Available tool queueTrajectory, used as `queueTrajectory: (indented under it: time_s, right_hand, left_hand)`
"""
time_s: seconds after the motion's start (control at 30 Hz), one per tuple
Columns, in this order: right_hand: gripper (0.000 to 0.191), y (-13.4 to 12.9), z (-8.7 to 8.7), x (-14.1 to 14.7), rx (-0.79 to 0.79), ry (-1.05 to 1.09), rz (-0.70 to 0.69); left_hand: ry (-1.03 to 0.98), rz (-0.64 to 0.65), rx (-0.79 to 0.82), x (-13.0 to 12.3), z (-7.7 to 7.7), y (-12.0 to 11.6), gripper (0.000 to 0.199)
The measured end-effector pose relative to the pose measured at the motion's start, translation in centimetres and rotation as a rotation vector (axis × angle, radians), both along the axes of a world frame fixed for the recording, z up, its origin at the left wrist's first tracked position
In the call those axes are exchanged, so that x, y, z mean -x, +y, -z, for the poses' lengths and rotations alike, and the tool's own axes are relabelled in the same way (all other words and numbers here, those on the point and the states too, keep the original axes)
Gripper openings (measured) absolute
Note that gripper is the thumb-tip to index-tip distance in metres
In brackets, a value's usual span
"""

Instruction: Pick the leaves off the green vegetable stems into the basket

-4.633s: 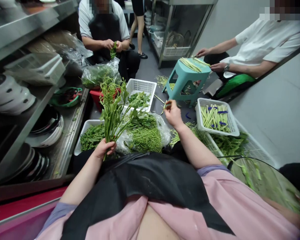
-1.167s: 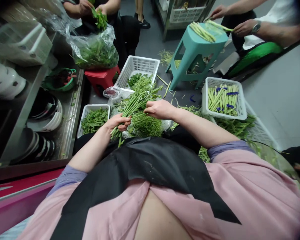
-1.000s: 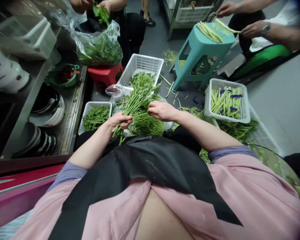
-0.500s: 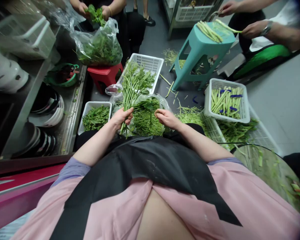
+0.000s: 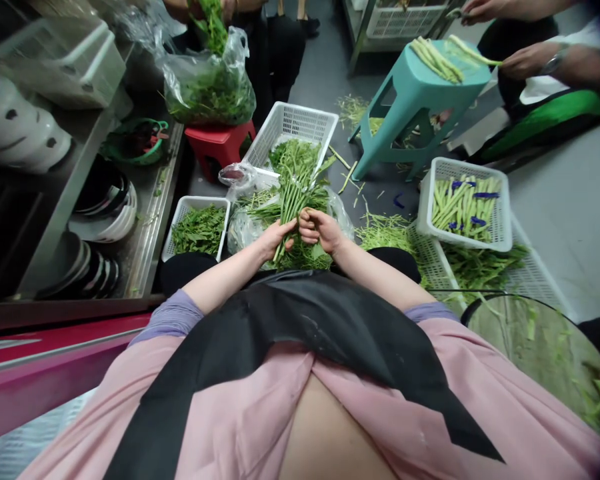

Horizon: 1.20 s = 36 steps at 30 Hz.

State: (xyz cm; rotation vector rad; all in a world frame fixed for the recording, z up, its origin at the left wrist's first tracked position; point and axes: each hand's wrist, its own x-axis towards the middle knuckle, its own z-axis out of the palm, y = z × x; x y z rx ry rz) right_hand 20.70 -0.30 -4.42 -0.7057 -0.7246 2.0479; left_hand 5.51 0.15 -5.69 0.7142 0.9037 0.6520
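A bunch of long-stemmed leafy greens (image 5: 294, 190) is gripped near its stem ends in my left hand (image 5: 279, 240), leaves pointing away from me. Close beside it, my right hand (image 5: 322, 231) is closed, its curled fingertips at the right edge of the stems. Whatever its fingers pinch is too small to make out. Below both hands lies an open clear plastic bag (image 5: 241, 230) with more green stems, partly hidden by the bunch. Just beyond the bunch stands a white slotted basket (image 5: 325, 119) with leafy greens at its near end.
A small white basket (image 5: 226, 223) of leaves stands left. On the right, a white basket (image 5: 505, 230) holds banded stalks. Past it are a teal stool (image 5: 405, 100) and a person's hands holding a stalk. A red stool (image 5: 220, 143) bears a bag of greens before another person.
My left hand has moved right with the bunch, and my right hand has come slightly left to meet it. The view has shifted a little. The person at the back has raised some greens.
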Motion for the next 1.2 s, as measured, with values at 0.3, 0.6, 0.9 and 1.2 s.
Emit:
queueTrajectory:
  time_s: [0.3,0.6,0.9,1.2]
  right_hand:
    - [0.024,1.8,-1.0,-4.1,-0.115,-0.073,0.438]
    - [0.020,-0.5,-3.6,-4.0,-1.201,-1.355,-0.160]
    - [0.015,-2.2,-2.6,-3.2,-1.408,-1.662,-0.433]
    - [0.025,-1.5,1.9,-3.6,-0.138,-0.784,0.652]
  left_hand:
    - [0.108,0.075,-0.077,1.5,-0.3,0.2,0.037]
    - [0.179,0.207,0.069,1.6,-2.1,0.3,0.024]
    - [0.140,0.286,-0.087,2.9,-2.8,0.2,0.037]
    - [0.042,0.377,-0.182,3.6,-2.9,-0.2,0.043]
